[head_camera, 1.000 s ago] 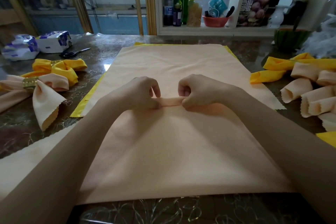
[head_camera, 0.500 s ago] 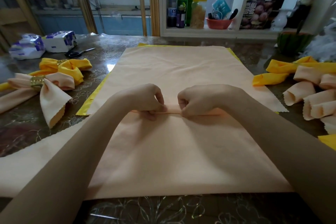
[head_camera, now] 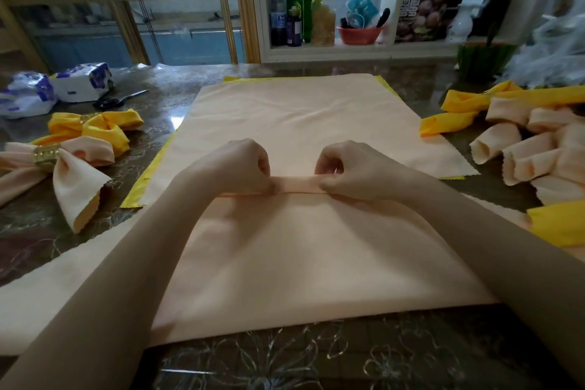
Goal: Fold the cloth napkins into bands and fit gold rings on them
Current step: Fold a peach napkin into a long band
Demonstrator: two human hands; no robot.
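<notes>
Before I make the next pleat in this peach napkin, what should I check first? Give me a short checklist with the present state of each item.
1. Both hands grip the fold: left hand and right hand pinch the pleat. Ok.
2. Fold straight between the hands: it runs level. Ok.
3. Flat cloth ahead: the peach napkin has only light wrinkles. Ok.
4. Lower layer aligned: the yellow napkin shows along the left edge. Cannot tell.
5. Spare ring ready: the only gold ring seen sits on a finished napkin. Not ok.
</notes>
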